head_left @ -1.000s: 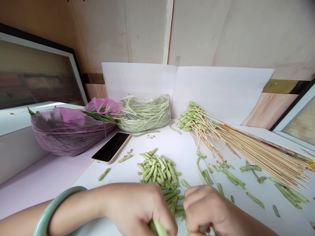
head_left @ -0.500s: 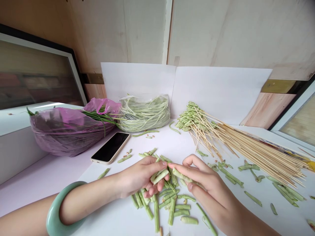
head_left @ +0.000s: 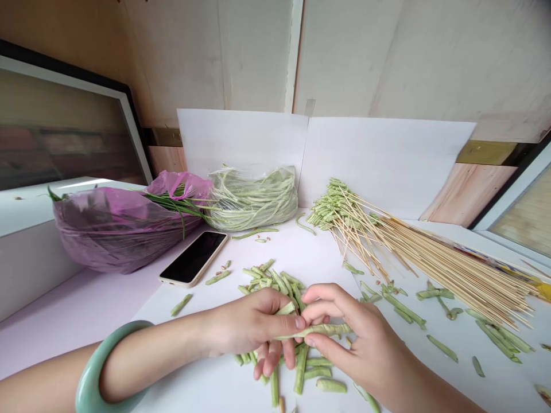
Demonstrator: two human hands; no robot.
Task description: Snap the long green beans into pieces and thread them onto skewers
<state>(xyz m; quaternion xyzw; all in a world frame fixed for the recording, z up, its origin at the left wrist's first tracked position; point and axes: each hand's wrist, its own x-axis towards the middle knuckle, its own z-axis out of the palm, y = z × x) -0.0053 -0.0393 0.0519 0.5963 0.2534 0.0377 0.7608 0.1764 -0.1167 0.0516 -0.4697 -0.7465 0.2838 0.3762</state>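
Note:
My left hand (head_left: 269,328), with a green bangle on its wrist, is closed on pieces of long green bean; one cut end shows above the thumb. A longer piece of bean (head_left: 322,331) lies level between my two hands. The thumb of my left hand presses its left end, while my right hand (head_left: 353,327) pinches it between thumb and fingers. Beneath and behind both hands is a loose pile of cut bean pieces (head_left: 300,367) on white paper, partly hidden by my fingers.
A phone (head_left: 193,259) lies left of the pile. Behind stand a purple bag of greens (head_left: 120,229) and a clear bag of long beans (head_left: 253,198). Bamboo skewers (head_left: 451,264), some threaded with beans (head_left: 331,206), spread across the right. Bean scraps (head_left: 443,347) are scattered near them.
My hands have come closer together and lower. The bean piece in my right hand now reaches my left thumb, and the pieces in my left hand have shifted deeper into its grip.

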